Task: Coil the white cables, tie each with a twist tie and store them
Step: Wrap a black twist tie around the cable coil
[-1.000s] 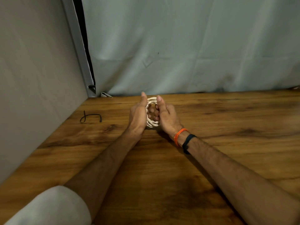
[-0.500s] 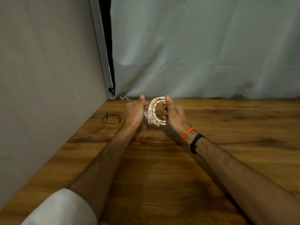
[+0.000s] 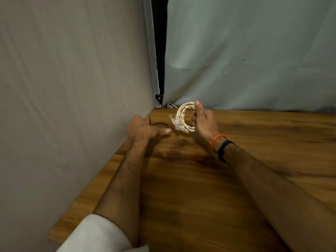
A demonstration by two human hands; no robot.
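Sleeve: a white sleeve [image 3: 101,237] covers the person's upper left arm at the bottom edge of the view; both forearms run from there out over the wooden table [image 3: 190,206].

Wrist bands: an orange thread [image 3: 216,140] and a black band [image 3: 224,149] sit on the right wrist.

Left hand: the left hand [image 3: 143,130] is palm down, low over the table near the left cloth wall [image 3: 72,88], with fingers loose and spread and the thumb pointing right. It holds nothing that shows.

Twist tie: a thin dark twist tie [image 3: 160,124] lies on the table, partly hidden under the left hand's fingers. Whether the fingertips already touch it cannot be told from this angle.

Key relation: the tie lies just beyond and beneath the left hand, well left of the coil, so the left hand is the nearer one to pick it up. What shows of the tie curves left to right along the table.

Right hand: the right hand [image 3: 203,122] is raised above the table and grips the coil's right side, thumb up on the top of the loop and fingers curled through it.

Coiled cable: the white cable [image 3: 181,120] is wound into a tight ring held upright, with clear plug ends sticking out on its left side, facing the left hand.

Step, as judged: the coil looks finished and untied, and fetching the tie seems the next step.

Far side: a pale cloth backdrop [image 3: 254,60] hangs behind the table's far edge.
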